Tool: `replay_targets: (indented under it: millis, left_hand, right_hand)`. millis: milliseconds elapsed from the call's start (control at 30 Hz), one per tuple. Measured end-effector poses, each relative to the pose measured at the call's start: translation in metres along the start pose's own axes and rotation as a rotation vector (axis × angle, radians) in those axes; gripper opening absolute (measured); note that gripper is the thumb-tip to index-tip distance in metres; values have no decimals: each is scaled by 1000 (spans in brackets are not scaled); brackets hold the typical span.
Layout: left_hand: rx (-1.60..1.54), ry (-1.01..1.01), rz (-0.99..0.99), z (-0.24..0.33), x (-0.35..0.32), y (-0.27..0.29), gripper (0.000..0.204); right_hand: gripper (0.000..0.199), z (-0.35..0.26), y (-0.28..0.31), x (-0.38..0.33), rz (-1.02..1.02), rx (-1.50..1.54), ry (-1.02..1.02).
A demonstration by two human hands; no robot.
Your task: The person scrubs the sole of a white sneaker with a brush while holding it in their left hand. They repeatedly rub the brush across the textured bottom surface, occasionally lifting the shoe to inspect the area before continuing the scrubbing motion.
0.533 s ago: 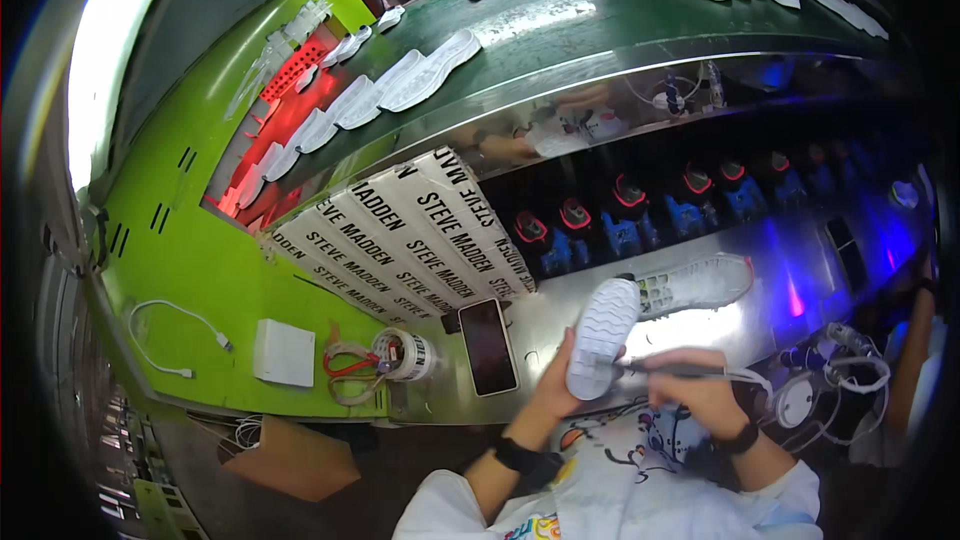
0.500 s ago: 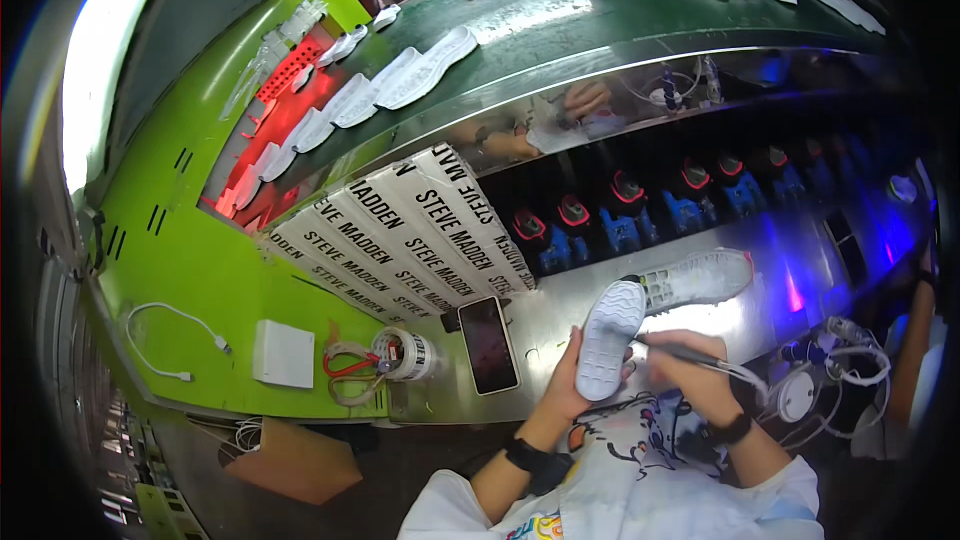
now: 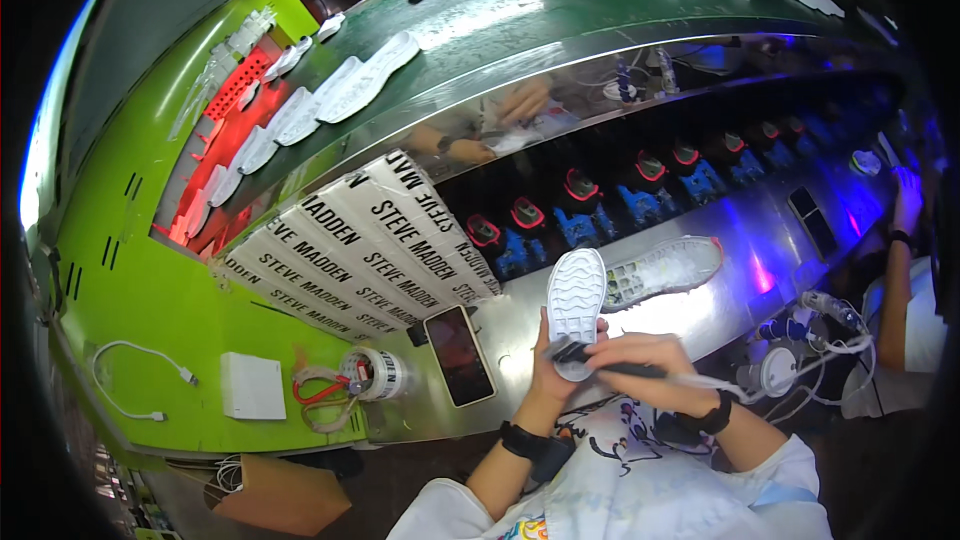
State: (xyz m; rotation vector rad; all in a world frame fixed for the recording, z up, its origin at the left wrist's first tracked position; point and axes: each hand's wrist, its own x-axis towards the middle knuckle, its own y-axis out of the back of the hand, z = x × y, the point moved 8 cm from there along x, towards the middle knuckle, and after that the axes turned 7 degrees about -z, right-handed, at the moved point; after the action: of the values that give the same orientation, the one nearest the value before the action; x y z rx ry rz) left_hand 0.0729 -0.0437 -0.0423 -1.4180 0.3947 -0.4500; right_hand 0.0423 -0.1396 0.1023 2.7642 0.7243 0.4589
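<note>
Both hands (image 3: 548, 375) (image 3: 662, 350) at white sole (image 3: 577, 285) — bare bench edge (image 3: 509, 392) leftward

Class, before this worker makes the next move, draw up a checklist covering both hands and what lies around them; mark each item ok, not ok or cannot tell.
1. White sole held in the left hand: ok, tread facing the camera.
2. Dark-handled tool gripped in the right hand: ok.
3. Tool head touching the sole: cannot tell; it overlaps the sole's near end in view.
4. Second sole lying on the metal ledge: ok.
5. Phone out from under both hands: ok, left of them.
6. Tool's pale cord free of the other white cords: cannot tell.
</note>
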Motion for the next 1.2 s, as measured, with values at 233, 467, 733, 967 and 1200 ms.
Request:
replay_targets:
  millis: [233, 467, 733, 967, 1200]
  left_hand:
    - [537, 435, 67, 4, 20, -24, 38]
    - [1023, 968, 138, -13, 11, -6, 36]
    - [121, -20, -21, -13, 14, -66, 54]
    - [-317, -67, -90, -22, 19, -35, 60]
    - [-120, -159, 62, -9, 23, -39, 65]
  right_hand:
    - [21, -10, 1, -2, -276, -84, 32]
    - [21, -31, 5, -14, -422, -295, 278]
    - [20, 9, 33, -18, 84, 200, -334]
    - [20, -14, 7, -10, 141, -74, 63]
    - [15, -18, 1, -12, -124, 61, 23]
